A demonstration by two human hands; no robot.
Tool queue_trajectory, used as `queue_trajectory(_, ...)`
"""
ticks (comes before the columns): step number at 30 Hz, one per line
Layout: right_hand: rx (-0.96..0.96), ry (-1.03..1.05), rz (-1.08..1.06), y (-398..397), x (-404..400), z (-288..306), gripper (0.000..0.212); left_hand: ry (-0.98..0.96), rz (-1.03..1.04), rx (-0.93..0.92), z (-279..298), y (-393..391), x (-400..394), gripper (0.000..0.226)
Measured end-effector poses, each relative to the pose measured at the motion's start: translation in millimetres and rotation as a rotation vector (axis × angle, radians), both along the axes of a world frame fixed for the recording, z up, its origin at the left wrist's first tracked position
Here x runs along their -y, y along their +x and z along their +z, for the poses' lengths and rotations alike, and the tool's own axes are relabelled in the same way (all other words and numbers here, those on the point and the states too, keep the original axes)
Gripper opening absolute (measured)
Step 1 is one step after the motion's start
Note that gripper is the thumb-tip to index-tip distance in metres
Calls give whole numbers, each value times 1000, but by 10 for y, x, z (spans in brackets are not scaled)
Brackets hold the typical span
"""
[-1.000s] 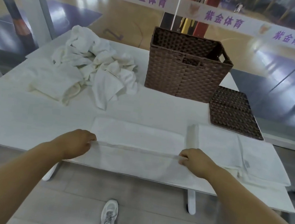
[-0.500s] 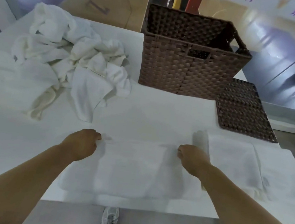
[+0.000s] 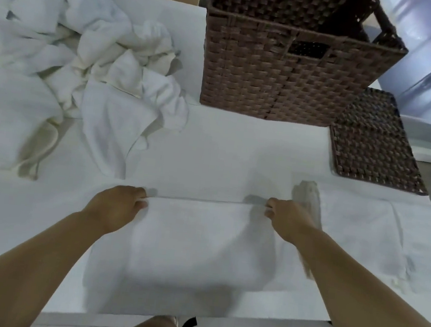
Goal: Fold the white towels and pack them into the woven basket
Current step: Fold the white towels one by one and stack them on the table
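Nearest the table edge (image 3: 286,310), the towel being folded (image 3: 186,240) lies flat, its near portion slightly overhanging. The left hand (image 3: 117,206) pinches the far left corner of the doubled layer with curled fingers; the right hand (image 3: 287,218) pinches the far right corner likewise, and the edge between them runs taut and straight. Judgement: this is the halving fold, with the lifted edge being carried to meet the far edge. To complete it well, keep equal tension at both corners, set the two corners down together so the edges align, then smooth outward from the centre before letting go; uneven tension would skew the fold. Just beside the right hand, to the right, a folded towel (image 3: 357,228) rests flat on the table, with a further white layer beyond it whose extent I cannot tell. Farther back on the left, the heap of unfolded towels (image 3: 87,49) remains to be processed, so the task appears well short of complete. At the far centre stands the woven basket (image 3: 286,72), upright and open; its interior is not visible enough to judge the contents. To its right, a woven lid (image 3: 372,143) lies flat on the table
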State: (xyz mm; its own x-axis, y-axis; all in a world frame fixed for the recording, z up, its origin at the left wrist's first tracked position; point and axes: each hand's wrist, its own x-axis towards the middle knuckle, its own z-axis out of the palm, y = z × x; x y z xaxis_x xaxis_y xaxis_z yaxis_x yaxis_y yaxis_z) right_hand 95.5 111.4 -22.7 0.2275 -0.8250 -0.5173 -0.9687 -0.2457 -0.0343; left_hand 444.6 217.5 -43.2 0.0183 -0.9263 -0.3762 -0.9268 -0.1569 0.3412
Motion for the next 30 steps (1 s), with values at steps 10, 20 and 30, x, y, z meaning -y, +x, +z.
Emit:
queue_trajectory(10, 18, -314, 56, 65, -302, -95, 38, -224, -116, 178, -46, -171, 21, 48)
queue_trajectory(20, -32, 187, 84, 432, -1201, -59, 60, -294, -399, 117, -257, -620, -35, 56)
queue_trajectory(30, -153, 4, 77, 576, -176, -193, 58, -72, -253, 220, -68, -610, 244, 34)
